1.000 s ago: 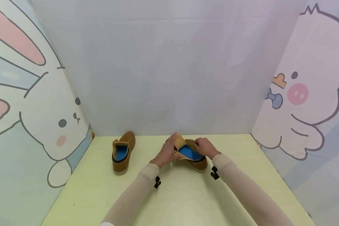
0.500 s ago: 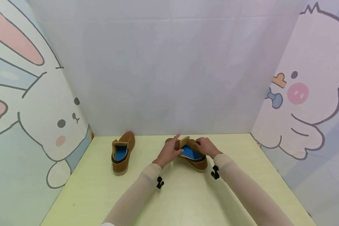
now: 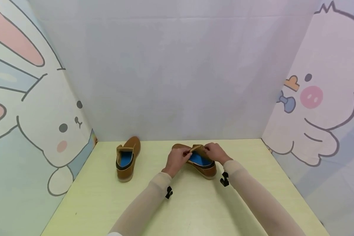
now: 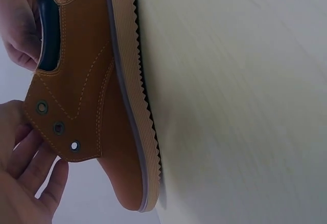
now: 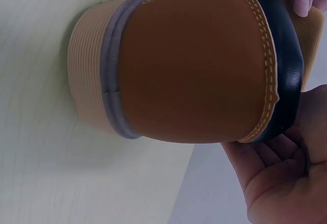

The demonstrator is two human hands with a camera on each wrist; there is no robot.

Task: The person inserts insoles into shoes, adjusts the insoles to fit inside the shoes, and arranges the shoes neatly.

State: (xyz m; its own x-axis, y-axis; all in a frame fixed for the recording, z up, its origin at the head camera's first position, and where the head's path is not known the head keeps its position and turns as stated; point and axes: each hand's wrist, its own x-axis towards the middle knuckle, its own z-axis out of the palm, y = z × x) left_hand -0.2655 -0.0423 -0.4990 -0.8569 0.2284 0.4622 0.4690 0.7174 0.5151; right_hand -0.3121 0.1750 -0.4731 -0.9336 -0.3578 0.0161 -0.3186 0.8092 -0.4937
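A brown lace-up shoe [image 3: 206, 172] without laces stands on the table, its blue insole [image 3: 199, 159] showing. My left hand [image 3: 176, 160] pinches the tan tongue [image 5: 310, 38] near the front of the opening. In the left wrist view, its fingers [image 4: 37, 165] lie along the near eyelet flap [image 4: 69, 114]. On the far side, my right hand [image 3: 216, 153] grips the shoe's other eyelet flap, with curled fingers partly hidden behind the collar [image 5: 286, 63]. The second brown shoe [image 3: 125, 174] stands apart to the left, upright, toe pointing away.
The pale yellow table [image 3: 188, 209] ends at a grey back wall [image 3: 177, 78]. Side walls carry a cartoon rabbit [image 3: 50, 111] on the left and a white cartoon animal [image 3: 327, 98] on the right.
My left hand has gone from spread fingers against the lifted tongue to a pinch on it; the tongue has swung back over the opening. The right hand has stayed nearly still.
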